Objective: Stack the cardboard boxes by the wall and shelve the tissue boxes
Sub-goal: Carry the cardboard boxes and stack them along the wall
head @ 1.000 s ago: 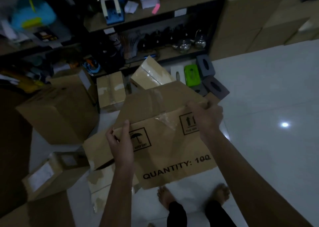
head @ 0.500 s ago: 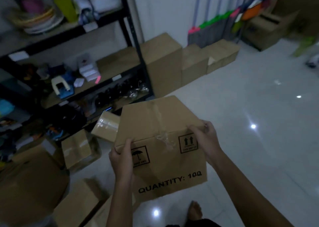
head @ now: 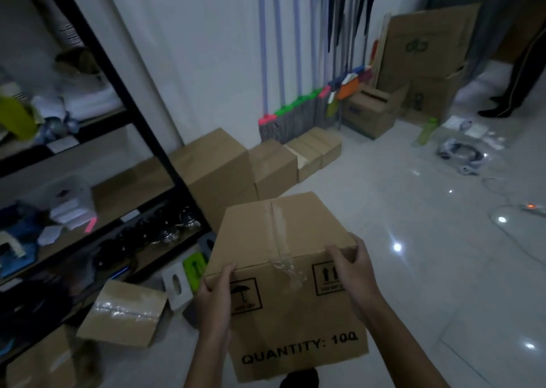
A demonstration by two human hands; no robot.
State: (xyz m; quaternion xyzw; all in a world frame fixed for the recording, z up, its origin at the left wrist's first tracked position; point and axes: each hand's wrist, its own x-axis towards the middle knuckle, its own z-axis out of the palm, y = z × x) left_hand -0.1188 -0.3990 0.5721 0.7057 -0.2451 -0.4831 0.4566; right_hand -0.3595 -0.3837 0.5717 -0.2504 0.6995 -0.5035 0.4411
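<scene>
- I see both forearms reach forward from the bottom edge, converging on one box [head: 291, 272] held off the floor [head: 428, 269].
- Left hand [head: 214, 302]: fingers curl over the box's near top edge at its left corner, thumb on the front face beside the umbrella mark. It is clamped on the box.
- Right hand [head: 353, 272]: fingers wrap the near top edge at the right corner, palm against the right side. It too grips the box.
- The box sits between the two hands, its taped top tilted towards me. The front face reads "QUANTITY: 100".
- A row of boxes [head: 254, 163] stands on the floor against the wall [head: 206, 48], beyond the held box and stepping down in height to the right.
- A black shelf [head: 124, 98] stands at left, its levels cluttered.
- Tissue boxes lie on the floor at the foot of the shelf, just left of the held box: a white one [head: 175, 282], a green one [head: 195, 268], and a grey one [head: 206, 244] partly hidden by the held box.
- A smaller taped box [head: 124, 314] lies tilted on the floor left of my left hand.
- Mops [head: 295, 116] lean on the wall behind the row.
- I cannot tell what the blurred items on the shelf are.
</scene>
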